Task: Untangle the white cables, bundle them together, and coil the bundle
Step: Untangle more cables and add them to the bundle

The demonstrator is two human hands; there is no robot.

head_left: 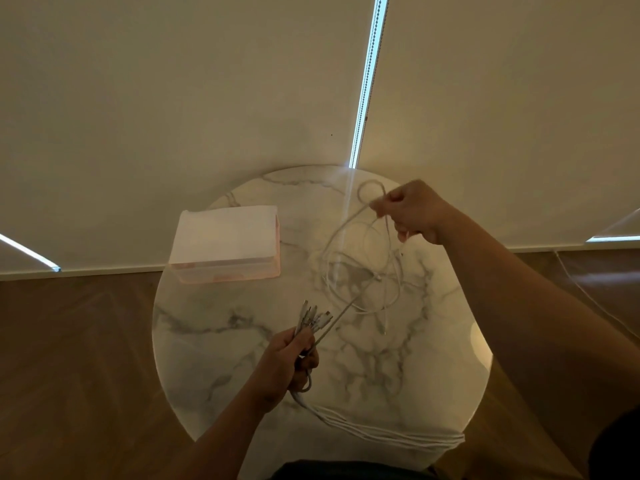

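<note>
Now | step: untangling, we judge | left grip (291,358) clenched round the gathered connector ends (313,317) of the white cables (381,433) | right grip (412,211) pinching a loose strand (341,230) above the desk (398,368) | tangle (367,275) between the grips, mid-desk | next: we should draw that strand free gently

A translucent box (225,244) and white cables (415,439), some trailing off the near edge, are carried by a round marble table (398,375).

Glossy marble-look table (398,368), smooth white cables (363,427), translucent plastic box (225,244).
</note>
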